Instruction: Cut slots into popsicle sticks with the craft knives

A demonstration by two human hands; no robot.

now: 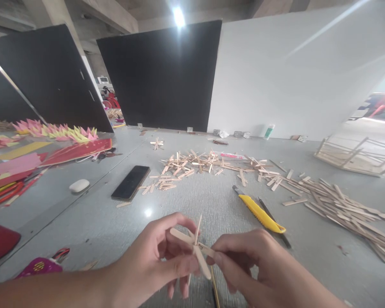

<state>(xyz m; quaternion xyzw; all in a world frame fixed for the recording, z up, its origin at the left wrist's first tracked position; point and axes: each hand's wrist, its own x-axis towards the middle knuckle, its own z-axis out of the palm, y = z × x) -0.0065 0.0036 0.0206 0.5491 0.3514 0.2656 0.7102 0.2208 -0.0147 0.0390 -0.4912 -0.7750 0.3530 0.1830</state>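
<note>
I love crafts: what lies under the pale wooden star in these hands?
Below the star, a slim yellow-black rod partly shows on the grey tabletop; the left hand and right hand hide the rest.

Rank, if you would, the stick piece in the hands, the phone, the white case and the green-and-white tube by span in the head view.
1. Stick piece, enlarged by nearness
2. Phone
3. White case
4. Green-and-white tube

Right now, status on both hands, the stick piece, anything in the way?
Left hand holding star-shaped stick piece. Right hand pinching one of its sticks. Yellow cutter lies beyond right hand, apart from it.
</note>
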